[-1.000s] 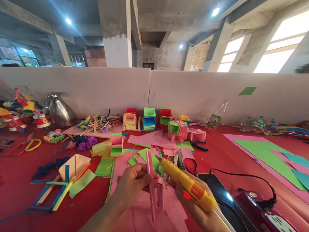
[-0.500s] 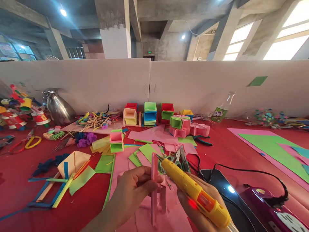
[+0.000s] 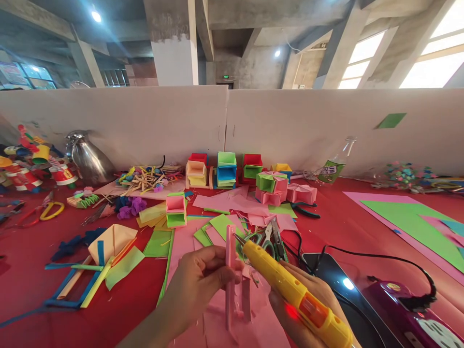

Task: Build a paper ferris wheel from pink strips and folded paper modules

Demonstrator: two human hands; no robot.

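Note:
My left hand (image 3: 197, 285) pinches an upright pink paper strip (image 3: 229, 275), part of a small pink paper frame standing on pink sheets. My right hand (image 3: 308, 304) grips a yellow and orange hot glue gun (image 3: 290, 287). Its metal nozzle tip points up and left and sits right beside the upper part of the strip. A red light glows on the gun's body. Scissors with green handles (image 3: 270, 239) lie just behind the gun.
Folded paper boxes (image 3: 224, 171) in several colours line the white partition (image 3: 290, 130). A metal kettle (image 3: 89, 159), craft sticks (image 3: 145, 181), a bottle (image 3: 331, 169), a black phone (image 3: 337, 280), a purple power strip (image 3: 409, 314) and large coloured sheets (image 3: 409, 222) lie on the red table (image 3: 29, 285).
The glue gun's tip has moved closer to the top of the pink strip. My view has shifted slightly; my left hand keeps its pinch on the strip.

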